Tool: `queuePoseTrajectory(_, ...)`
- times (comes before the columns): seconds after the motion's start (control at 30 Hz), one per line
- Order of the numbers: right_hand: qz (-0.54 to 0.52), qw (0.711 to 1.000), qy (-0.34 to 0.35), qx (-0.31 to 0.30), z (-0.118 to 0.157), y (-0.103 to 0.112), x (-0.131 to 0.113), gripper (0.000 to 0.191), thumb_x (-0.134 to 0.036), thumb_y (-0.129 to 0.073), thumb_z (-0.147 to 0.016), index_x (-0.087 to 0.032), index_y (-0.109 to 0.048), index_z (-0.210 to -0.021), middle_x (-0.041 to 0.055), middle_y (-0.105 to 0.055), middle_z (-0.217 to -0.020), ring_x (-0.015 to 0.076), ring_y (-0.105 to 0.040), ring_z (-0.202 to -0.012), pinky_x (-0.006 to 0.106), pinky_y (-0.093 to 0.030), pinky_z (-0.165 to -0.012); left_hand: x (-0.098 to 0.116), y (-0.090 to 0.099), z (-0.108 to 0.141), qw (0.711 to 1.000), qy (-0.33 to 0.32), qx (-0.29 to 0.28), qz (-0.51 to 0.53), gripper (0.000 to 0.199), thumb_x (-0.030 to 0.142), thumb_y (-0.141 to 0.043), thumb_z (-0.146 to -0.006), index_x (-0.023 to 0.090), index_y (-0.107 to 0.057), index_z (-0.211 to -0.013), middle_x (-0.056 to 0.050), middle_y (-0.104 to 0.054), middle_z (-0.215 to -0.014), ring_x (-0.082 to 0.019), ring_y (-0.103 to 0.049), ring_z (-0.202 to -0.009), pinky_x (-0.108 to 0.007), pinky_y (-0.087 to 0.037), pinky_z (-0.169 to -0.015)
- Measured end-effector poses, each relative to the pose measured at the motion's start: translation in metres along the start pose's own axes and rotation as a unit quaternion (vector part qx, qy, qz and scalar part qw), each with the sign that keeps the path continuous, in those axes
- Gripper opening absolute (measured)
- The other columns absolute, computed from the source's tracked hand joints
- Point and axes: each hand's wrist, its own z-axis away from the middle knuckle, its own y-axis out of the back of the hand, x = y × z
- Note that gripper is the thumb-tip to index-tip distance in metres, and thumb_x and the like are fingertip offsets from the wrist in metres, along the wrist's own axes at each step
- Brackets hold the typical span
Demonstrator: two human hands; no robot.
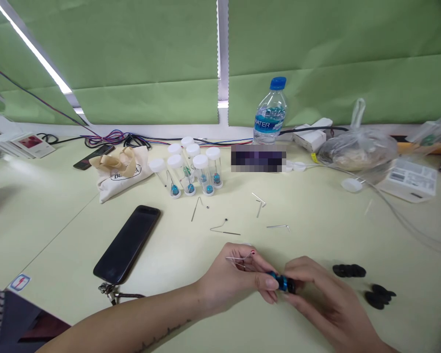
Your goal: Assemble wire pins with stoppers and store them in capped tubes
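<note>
Two hands meet on a small blue-and-black metallic cylinder [281,282] above the pale surface [180,245].
The left hand [238,278] pinches the cylinder's blue side between thumb and fingers, with a thin, bent silver wire with a red tip [238,258] lying across that hand; the right hand [323,290] has its fingers drawn narrow on the black end. Just right of the right hand lie a row of flat black discs [349,270] and a loose cluster of black oval pieces [378,297]. Beyond the hands are thin bent metal wires with dark tips [226,231] and L-shaped silver rods [278,226]; farther back stand clear tubes with white caps [206,171].
</note>
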Motion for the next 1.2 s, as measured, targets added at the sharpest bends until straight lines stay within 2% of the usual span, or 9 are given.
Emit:
queuePoseTrajectory(0.1,0.009,0.999,0.025,0.031,-0.0006,-0.0006,0.0009,0.020,-0.014,-0.058,-0.088,-0.026,-0.056,-0.104,0.0017,-0.063,-0.082,0.0150,-0.060,-0.069,0.024,-0.049,-0.059,-0.0009,0.0014,-0.0006,1.000,-0.006,0.002,0.001,0.023,0.019,-0.085,-0.058,0.006,-0.070,-0.070,-0.007,-0.069,-0.060,-0.014,-0.065,-0.052,-0.026,-0.055,-0.054)
queuePoseTrajectory(0.23,-0.015,1.000,-0.011,-0.006,-0.0003,-0.0005,-0.0012,0.007,-0.023,-0.052,-0.092,-0.024,-0.059,-0.093,0.0021,-0.062,-0.078,0.0157,-0.059,-0.068,0.026,-0.048,-0.059,-0.0014,0.0012,-0.0004,1.000,-0.002,-0.008,0.007,0.024,0.018,-0.085,-0.057,0.006,-0.070,-0.071,-0.007,-0.069,-0.059,-0.015,-0.066,-0.052,-0.026,-0.055,-0.053)
queuePoseTrajectory(0.3,-0.023,0.999,-0.024,-0.020,-0.0006,-0.0010,-0.0019,0.011,-0.025,-0.049,-0.094,-0.023,-0.059,-0.089,0.0024,-0.062,-0.077,0.0161,-0.059,-0.068,0.026,-0.047,-0.059,-0.0008,0.0004,0.0000,1.000,0.004,-0.009,0.004,0.024,0.019,-0.085,-0.057,0.005,-0.070,-0.070,-0.007,-0.068,-0.059,-0.015,-0.066,-0.052,-0.026,-0.055,-0.053)
queuePoseTrajectory(0.5,0.011,0.999,0.021,0.024,-0.0022,-0.0017,0.0007,0.020,-0.013,-0.057,-0.088,-0.027,-0.055,-0.102,0.0000,-0.062,-0.081,0.0137,-0.059,-0.069,0.023,-0.048,-0.060,0.0018,-0.0016,0.0007,1.000,0.000,0.011,0.000,0.026,0.021,-0.086,-0.057,0.006,-0.069,-0.069,-0.007,-0.068,-0.059,-0.014,-0.065,-0.051,-0.026,-0.054,-0.053)
queuePoseTrajectory(0.67,-0.014,0.999,-0.015,-0.032,0.0005,0.0009,0.0008,0.006,-0.021,-0.050,-0.093,-0.025,-0.055,-0.092,-0.0002,-0.060,-0.078,0.0143,-0.057,-0.068,0.026,-0.047,-0.059,0.0016,-0.0017,-0.0006,1.000,0.010,-0.002,0.001,0.029,0.023,-0.087,-0.054,0.006,-0.069,-0.068,-0.007,-0.067,-0.057,-0.015,-0.064,-0.050,-0.027,-0.053,-0.051)
queuePoseTrajectory(0.9,0.001,0.999,0.029,0.023,-0.0011,-0.0019,0.0001,0.022,-0.012,-0.056,-0.089,-0.026,-0.054,-0.105,0.0003,-0.063,-0.082,0.0138,-0.059,-0.070,0.024,-0.050,-0.060,0.0005,0.0013,-0.0019,1.000,0.000,0.006,0.002,0.028,0.023,-0.086,-0.056,0.006,-0.069,-0.069,-0.007,-0.068,-0.059,-0.014,-0.065,-0.050,-0.026,-0.054,-0.052)
queuePoseTrajectory(1.03,-0.017,0.999,-0.024,-0.016,0.0005,0.0001,-0.0029,0.007,-0.023,-0.051,-0.093,-0.024,-0.058,-0.095,0.0012,-0.062,-0.077,0.0148,-0.058,-0.066,0.026,-0.047,-0.059,0.0004,0.0005,-0.0005,1.000,0.008,-0.005,-0.001,0.028,0.023,-0.087,-0.055,0.006,-0.069,-0.069,-0.006,-0.068,-0.058,-0.015,-0.065,-0.051,-0.026,-0.054,-0.052)
queuePoseTrajectory(1.13,-0.030,0.998,-0.040,-0.037,0.0014,0.0005,-0.0038,0.016,-0.028,-0.046,-0.095,-0.022,-0.059,-0.088,0.0026,-0.062,-0.076,0.0155,-0.058,-0.066,0.027,-0.045,-0.059,0.0008,-0.0004,0.0002,1.000,0.014,-0.007,-0.004,0.029,0.024,-0.087,-0.054,0.006,-0.069,-0.069,-0.006,-0.067,-0.057,-0.015,-0.065,-0.051,-0.027,-0.054,-0.052)
queuePoseTrajectory(1.2,-0.026,0.999,-0.027,-0.020,0.0009,-0.0004,-0.0030,0.010,-0.024,-0.049,-0.093,-0.023,-0.059,-0.091,0.0019,-0.062,-0.076,0.0150,-0.058,-0.066,0.026,-0.045,-0.058,0.0014,-0.0005,0.0002,1.000,0.011,0.000,-0.004,0.029,0.024,-0.087,-0.054,0.006,-0.070,-0.069,-0.006,-0.068,-0.057,-0.015,-0.065,-0.051,-0.027,-0.054,-0.052)
